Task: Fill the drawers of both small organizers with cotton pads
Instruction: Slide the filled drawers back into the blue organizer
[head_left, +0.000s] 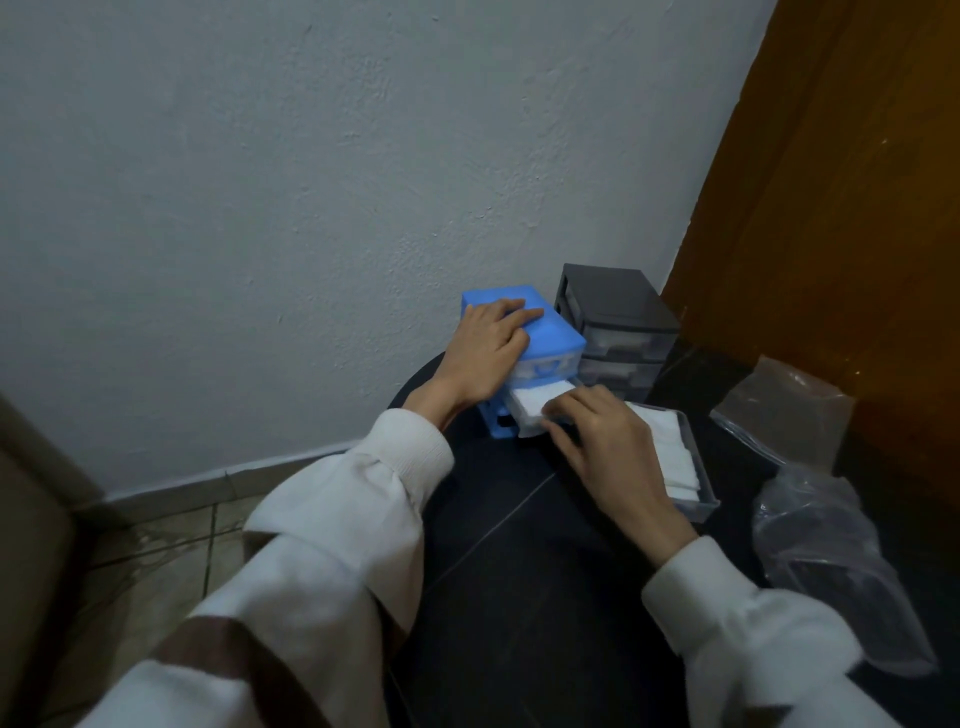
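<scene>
Left hand (488, 348) is pressing flat on the blue organizer (550, 332); right hand (597, 436) is gripping its packed drawer (535, 410), so pads could be snagging going in.

A pale, rough-plastered wall (311, 156) is filling most of the view, meeting a grey skirting (208, 480) and worn beige floor tiles (166, 561). A brown wooden door (831, 208) is standing right of the dark worktop (519, 597).

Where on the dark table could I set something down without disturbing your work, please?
Bare table lies between the two sleeves, nearer than the blue organizer. It is crowded on the right: loose drawer of cotton pads, plastic bags, grey organizer.
</scene>
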